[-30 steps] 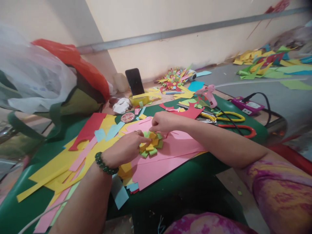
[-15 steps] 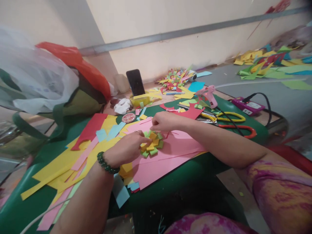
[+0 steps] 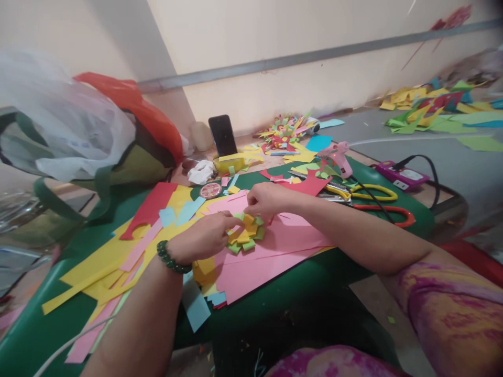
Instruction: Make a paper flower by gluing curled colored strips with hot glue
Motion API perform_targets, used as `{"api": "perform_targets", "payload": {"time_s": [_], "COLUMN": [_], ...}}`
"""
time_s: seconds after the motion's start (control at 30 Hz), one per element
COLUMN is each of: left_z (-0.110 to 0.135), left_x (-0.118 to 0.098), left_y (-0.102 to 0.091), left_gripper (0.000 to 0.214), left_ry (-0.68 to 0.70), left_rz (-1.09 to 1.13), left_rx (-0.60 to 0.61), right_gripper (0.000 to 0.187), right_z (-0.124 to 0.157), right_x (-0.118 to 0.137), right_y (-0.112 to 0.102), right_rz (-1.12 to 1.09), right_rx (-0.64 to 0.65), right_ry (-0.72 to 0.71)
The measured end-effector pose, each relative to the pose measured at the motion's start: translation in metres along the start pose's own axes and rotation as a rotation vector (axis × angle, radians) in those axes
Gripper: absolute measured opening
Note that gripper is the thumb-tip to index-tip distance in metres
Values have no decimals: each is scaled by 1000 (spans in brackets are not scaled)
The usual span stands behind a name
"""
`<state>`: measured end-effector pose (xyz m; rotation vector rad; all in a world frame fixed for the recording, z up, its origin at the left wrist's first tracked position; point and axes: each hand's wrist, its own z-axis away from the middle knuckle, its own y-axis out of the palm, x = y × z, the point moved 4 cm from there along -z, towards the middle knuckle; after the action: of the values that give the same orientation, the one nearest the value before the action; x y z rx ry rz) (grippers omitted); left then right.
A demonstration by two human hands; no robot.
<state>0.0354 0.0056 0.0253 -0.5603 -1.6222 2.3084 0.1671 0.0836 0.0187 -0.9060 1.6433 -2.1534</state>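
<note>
A small yellow and green paper flower (image 3: 246, 234) lies on a pink paper sheet (image 3: 271, 251) on the green table (image 3: 314, 277). My left hand (image 3: 204, 235), with a green bead bracelet at the wrist, has its fingers pinched on the flower's left edge. My right hand (image 3: 265, 199) is curled, its fingertips pressing the flower's top edge. Yellow, pink, red and blue paper strips lie to the left of my hands.
Yellow-handled scissors (image 3: 365, 193), red-handled scissors (image 3: 389, 214) and a pink glue gun (image 3: 338, 154) lie at the right. A phone (image 3: 222, 135) stands at the back beside a finished paper decoration (image 3: 285, 131). Plastic bags (image 3: 78, 131) fill the left. Paper scraps cover the floor.
My hands stay on the paper flower with only slight finger movement. The view has shifted a little to the left, so everything sits slightly further right.
</note>
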Motion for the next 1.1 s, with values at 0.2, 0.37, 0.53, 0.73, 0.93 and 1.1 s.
{"api": "perform_targets", "payload": {"time_s": [0.2, 0.37, 0.53, 0.73, 0.93, 1.1], "left_z": [-1, 5, 6, 5, 5, 4], "left_x": [6, 37, 42, 40, 47, 40], "left_y": [-3, -21, -22, -17, -18, -21], "left_gripper": [48, 33, 19, 30, 30, 32], "left_ry": [-34, -233, -306, -290, -361, -287], "left_rz": [84, 169, 147, 85, 96, 117], "left_rx": [-42, -356, -323, -268, -249, -350], "right_gripper": [29, 42, 43, 39, 38, 29], "right_z": [4, 5, 8, 12, 6, 4], "right_x": [-1, 3, 7, 5, -8, -11], "right_y": [-8, -8, -7, -13, -18, -28], "right_rz": [-25, -44, -21, -36, 27, 0], "right_rx": [-14, 31, 183, 175, 11, -174], "right_ry": [33, 63, 88, 82, 116, 125]}}
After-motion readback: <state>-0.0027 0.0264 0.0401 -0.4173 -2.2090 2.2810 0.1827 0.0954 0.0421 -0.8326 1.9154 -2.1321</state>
